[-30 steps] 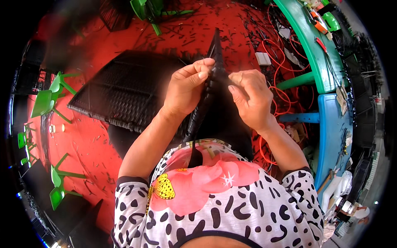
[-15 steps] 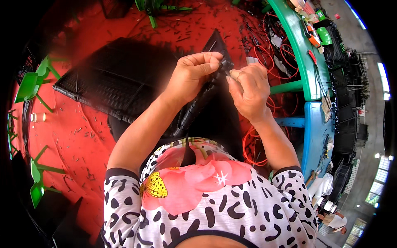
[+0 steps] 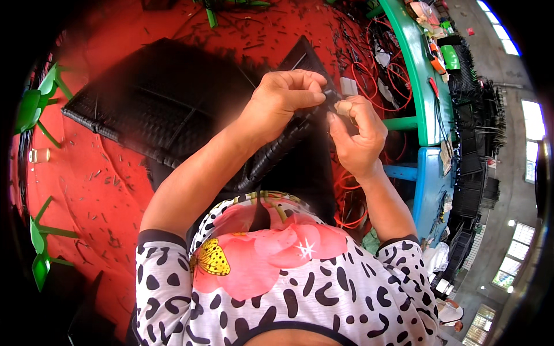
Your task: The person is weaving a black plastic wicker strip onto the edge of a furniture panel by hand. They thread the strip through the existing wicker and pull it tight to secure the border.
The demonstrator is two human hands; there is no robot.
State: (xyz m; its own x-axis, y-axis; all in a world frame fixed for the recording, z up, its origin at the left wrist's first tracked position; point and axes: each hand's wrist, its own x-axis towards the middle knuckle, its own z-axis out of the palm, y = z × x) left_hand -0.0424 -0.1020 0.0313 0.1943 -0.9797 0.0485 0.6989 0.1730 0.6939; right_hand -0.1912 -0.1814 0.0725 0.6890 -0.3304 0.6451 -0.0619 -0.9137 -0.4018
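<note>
A black woven wicker panel [image 3: 158, 98] with a thick wrapped edge [image 3: 272, 154] rests in front of me, its near part over my lap. At the upper end of that edge, my left hand [image 3: 283, 104] is closed in a pinch on a black weaving strip [image 3: 330, 97]. My right hand [image 3: 360, 138] is just to the right, thumb and forefinger curled together against the same strip. A tan wrapping [image 3: 346, 108] covers part of the right forefinger. The strip's ends are hidden by my fingers. Behind, a dark pointed corner [image 3: 303, 55] sticks up.
Green stools [image 3: 34, 106] and a roll of tape [image 3: 40, 155] are on the red floor [image 3: 86, 202] at left, among black scraps. A green table [image 3: 424, 109] and a blue table [image 3: 430, 184] stand at right. Red hose [image 3: 369, 75] coils beneath; red-handled pliers [image 3: 434, 86] lie on top.
Both hands have shifted slightly right, and the right one is a little lower. The whole view has turned a bit, moving the stools and tables leftward in the picture.
</note>
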